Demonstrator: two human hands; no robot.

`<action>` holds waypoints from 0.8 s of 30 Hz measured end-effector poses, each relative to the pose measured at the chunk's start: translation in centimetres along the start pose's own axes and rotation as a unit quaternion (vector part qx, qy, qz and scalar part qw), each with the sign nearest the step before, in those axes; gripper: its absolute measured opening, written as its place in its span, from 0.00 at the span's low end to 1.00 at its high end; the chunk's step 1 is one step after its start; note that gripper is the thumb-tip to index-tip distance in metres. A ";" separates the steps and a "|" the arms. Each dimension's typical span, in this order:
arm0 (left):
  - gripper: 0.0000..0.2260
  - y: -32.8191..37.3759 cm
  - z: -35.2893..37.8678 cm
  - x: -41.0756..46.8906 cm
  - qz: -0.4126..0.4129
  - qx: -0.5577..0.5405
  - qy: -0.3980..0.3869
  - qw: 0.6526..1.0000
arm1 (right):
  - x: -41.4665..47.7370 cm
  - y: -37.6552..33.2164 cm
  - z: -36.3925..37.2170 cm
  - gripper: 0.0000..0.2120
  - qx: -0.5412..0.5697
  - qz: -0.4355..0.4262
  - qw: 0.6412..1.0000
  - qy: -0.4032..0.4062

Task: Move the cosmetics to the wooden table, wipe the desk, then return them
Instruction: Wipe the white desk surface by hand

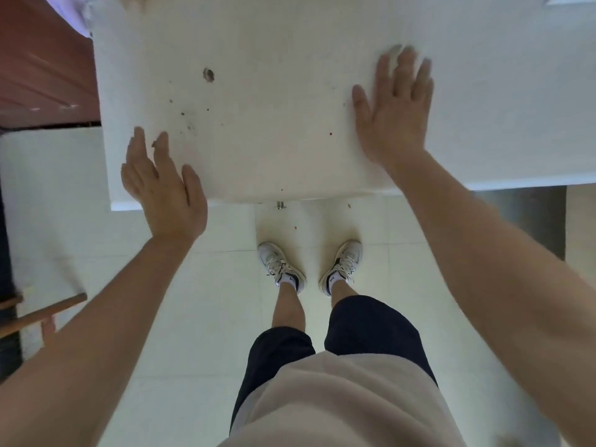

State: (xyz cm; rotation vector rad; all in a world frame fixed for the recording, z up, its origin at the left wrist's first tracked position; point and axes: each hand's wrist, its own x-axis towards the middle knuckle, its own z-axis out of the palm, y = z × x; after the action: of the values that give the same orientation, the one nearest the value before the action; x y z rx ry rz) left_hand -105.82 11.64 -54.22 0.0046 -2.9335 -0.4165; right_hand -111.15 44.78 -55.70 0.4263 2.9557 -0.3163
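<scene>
The white desk (274, 43) fills the upper part of the view, its top marked with small dark specks and one larger stain (208, 74). No cosmetics show on it. My left hand (164, 185) hovers over the desk's front left corner with fingers straight and nothing in it. My right hand (395, 108) lies flat over the desk's right middle, fingers spread, holding nothing.
A reddish-brown wooden surface (42, 66) adjoins the desk at the upper left. A wooden bar (48, 311) juts in at the lower left. Pale floor tiles lie below the desk, where my two feet in white sneakers (309, 266) stand. A grey panel (532, 217) is under the desk's right.
</scene>
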 end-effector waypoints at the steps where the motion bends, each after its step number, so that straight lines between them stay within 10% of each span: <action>1: 0.22 -0.1 -0.1 -1.4 -0.020 0.007 0.000 1.000 | -2.2 -1.7 0.9 0.33 0.001 -0.038 0.999 0.007; 10: 0.23 0.8 0.2 -5.4 -0.098 0.072 -0.074 0.990 | -14.6 -2.4 3.4 0.28 -0.015 -0.346 0.938 -0.032; 19: 0.24 -0.1 0.6 -5.4 -0.099 0.091 -0.105 0.985 | -13.8 2.4 2.0 0.30 0.005 0.080 0.996 0.043; 24: 0.17 -3.0 -1.1 -3.2 -0.058 0.015 -0.038 0.997 | -16.1 -12.9 4.8 0.29 0.050 -0.243 0.967 -0.054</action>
State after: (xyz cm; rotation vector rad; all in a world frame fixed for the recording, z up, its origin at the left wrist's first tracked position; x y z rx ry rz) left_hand -102.50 8.52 -54.60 0.1682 -3.0243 -0.3990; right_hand -99.09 27.34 -55.25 -0.3104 2.9036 -0.5210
